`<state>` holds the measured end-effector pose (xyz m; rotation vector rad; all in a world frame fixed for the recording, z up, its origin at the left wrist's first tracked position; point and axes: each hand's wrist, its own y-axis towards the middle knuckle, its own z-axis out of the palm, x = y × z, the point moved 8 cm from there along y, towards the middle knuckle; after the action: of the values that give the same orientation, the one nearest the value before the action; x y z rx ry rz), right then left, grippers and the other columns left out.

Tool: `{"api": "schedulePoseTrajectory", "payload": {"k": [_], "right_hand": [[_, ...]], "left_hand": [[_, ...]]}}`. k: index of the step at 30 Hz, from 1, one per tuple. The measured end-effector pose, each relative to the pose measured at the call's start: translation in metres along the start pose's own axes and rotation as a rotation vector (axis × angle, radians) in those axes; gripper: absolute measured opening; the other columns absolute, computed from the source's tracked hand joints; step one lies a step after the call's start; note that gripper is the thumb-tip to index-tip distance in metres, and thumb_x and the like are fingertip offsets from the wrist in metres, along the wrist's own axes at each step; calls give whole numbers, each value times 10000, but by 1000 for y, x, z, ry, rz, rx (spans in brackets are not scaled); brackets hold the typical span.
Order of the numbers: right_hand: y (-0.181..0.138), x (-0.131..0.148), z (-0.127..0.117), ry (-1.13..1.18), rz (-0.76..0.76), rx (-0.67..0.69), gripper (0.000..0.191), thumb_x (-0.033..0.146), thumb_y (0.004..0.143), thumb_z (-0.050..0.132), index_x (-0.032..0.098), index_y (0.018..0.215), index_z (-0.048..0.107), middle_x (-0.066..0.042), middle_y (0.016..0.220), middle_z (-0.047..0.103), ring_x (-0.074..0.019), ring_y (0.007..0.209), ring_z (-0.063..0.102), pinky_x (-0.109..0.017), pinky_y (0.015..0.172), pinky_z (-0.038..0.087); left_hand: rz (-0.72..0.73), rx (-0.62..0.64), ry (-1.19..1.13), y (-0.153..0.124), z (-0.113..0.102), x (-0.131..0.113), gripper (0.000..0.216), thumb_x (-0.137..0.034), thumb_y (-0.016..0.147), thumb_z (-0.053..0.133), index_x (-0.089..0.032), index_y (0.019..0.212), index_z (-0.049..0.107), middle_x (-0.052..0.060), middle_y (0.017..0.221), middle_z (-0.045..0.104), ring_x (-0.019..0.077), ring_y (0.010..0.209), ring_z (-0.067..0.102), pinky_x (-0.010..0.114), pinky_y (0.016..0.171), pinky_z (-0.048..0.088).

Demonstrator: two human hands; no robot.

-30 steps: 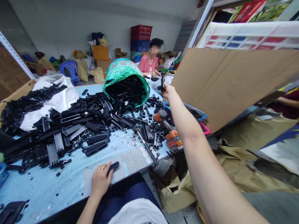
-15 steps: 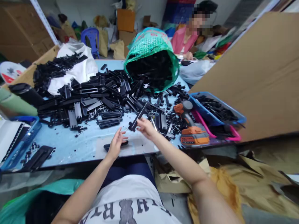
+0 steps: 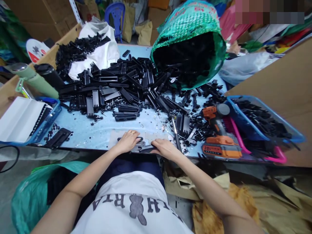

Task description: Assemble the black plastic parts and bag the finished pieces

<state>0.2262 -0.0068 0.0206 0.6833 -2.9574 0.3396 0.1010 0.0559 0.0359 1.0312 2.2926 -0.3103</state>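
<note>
Both my hands rest at the near edge of the blue table (image 3: 97,130), on a grey mat (image 3: 114,138). My left hand (image 3: 128,141) wears a ring and curls over a black plastic part (image 3: 139,140). My right hand (image 3: 165,148) grips the end of a long black plastic piece (image 3: 146,150) that lies flat between the hands. The two pieces touch under my fingers. A big heap of black plastic parts (image 3: 117,87) spreads across the table beyond my hands.
A green woven sack (image 3: 195,29) lies open with black parts spilling out. An orange cordless drill (image 3: 216,130) stands at the right beside a blue basket (image 3: 268,110) and a pink one. A bottle (image 3: 34,81) and a basket of papers sit left. Another person's pink sleeve (image 3: 226,22) shows behind.
My right hand brought the long black piece from the air down to the mat. My left hand closed over the part lying there. The view tilted downward.
</note>
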Motion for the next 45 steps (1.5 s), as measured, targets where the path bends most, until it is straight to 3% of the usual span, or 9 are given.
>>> {"api": "schedulePoseTrajectory", "payload": {"k": [8,18,24,26,29,31,34,37,45], "right_hand": [[1,8,-4,-117,71,-108,345,464,929,349,206,974,573,-75,861,600,-193,792,535,-291,633,301],[3,26,-39,-227,85,-191,319,380,945,330,212,992,598,-96,830,596,-210,769,495,-327,628,248],[6,12,-17,-120,62,-174,315,446,911,411,201,947,606,-78,845,609,-214,809,534,-313,651,315],[7,5,-8,-51,44,-178,308,429,917,402,201,969,603,-77,880,620,-213,844,547,-314,694,357],[17,-16,-11,51,61,-243,308,395,931,373,206,1071,573,-84,980,622,-217,918,547,-328,784,398],[34,-45,-25,50,191,-314,328,366,933,359,188,1144,537,-109,1061,600,-233,991,528,-341,839,400],[63,-101,-43,-39,579,-320,338,284,926,336,132,1183,494,-171,1127,551,-268,1052,505,-354,828,411],[85,-130,-47,-54,781,-240,321,166,905,303,95,1154,493,-199,1054,566,-259,961,560,-334,750,431],[67,-129,-40,-46,690,-224,322,265,887,421,203,1192,501,-122,1144,549,-226,1072,495,-299,824,421]], "left_hand": [[91,39,218,1,14,-7,597,-616,684,610,-176,1074,503,113,1023,567,280,961,531,398,836,403],[158,-62,164,-11,13,-1,391,-480,796,550,-172,1030,503,91,972,604,233,912,581,333,764,445],[170,-5,125,-5,6,2,539,-541,746,596,-186,1138,493,100,1079,590,257,1045,540,369,887,426],[30,-198,137,-12,-28,32,441,-417,822,533,-180,1189,471,112,1175,551,251,1112,496,379,948,387],[-464,-609,304,-55,-95,113,333,-189,845,398,-121,1155,496,156,1147,547,278,1083,488,427,939,366],[-628,-584,444,-77,-113,155,329,-143,810,384,-85,1100,528,183,1069,565,312,1030,497,441,867,393],[-575,-428,518,-85,-113,182,279,-150,825,343,-99,951,586,165,923,592,301,941,523,409,807,413],[-471,-497,465,-87,-112,168,279,-214,864,332,-121,914,591,148,903,599,274,909,541,383,817,423],[-200,-475,224,-79,-65,106,293,-352,903,355,-180,894,592,88,862,621,221,838,580,346,771,461]]}}
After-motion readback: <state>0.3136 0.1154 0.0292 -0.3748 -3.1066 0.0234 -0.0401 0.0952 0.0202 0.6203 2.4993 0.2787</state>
